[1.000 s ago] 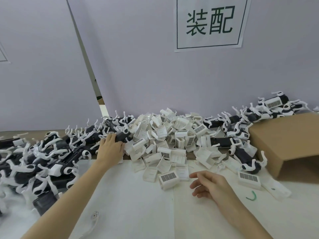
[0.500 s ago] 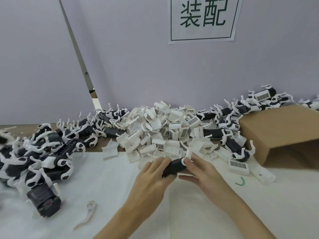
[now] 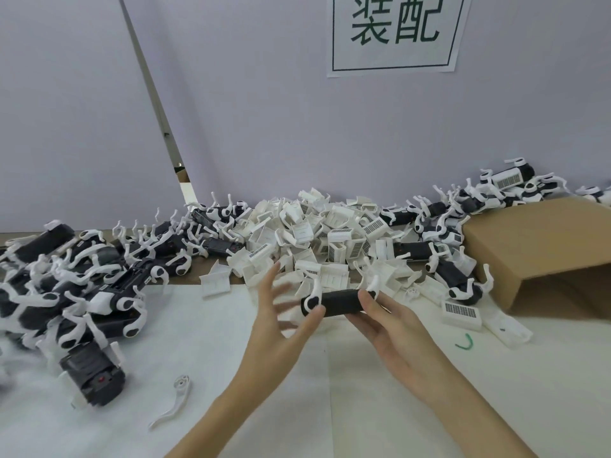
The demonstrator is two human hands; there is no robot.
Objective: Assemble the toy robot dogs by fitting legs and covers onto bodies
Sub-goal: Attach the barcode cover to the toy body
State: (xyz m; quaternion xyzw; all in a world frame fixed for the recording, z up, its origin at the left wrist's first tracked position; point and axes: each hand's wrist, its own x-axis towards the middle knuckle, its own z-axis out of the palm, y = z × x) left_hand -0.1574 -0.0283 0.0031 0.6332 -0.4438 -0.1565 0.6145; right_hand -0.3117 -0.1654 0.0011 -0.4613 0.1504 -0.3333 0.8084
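Toy dog body (image 3: 340, 303), black with white legs fitted and no cover, sits gripped in the right hand (image 3: 393, 328) above the near table. Left hand (image 3: 281, 320) is spread beside it. Loose white covers (image 3: 330, 239) pile behind; many dogs look unfinished.

Two bare forearms coming in from below, no sleeves showing, no watch or rings on the left hand (image 3: 284, 320) or right hand (image 3: 388, 327), fingers slender.
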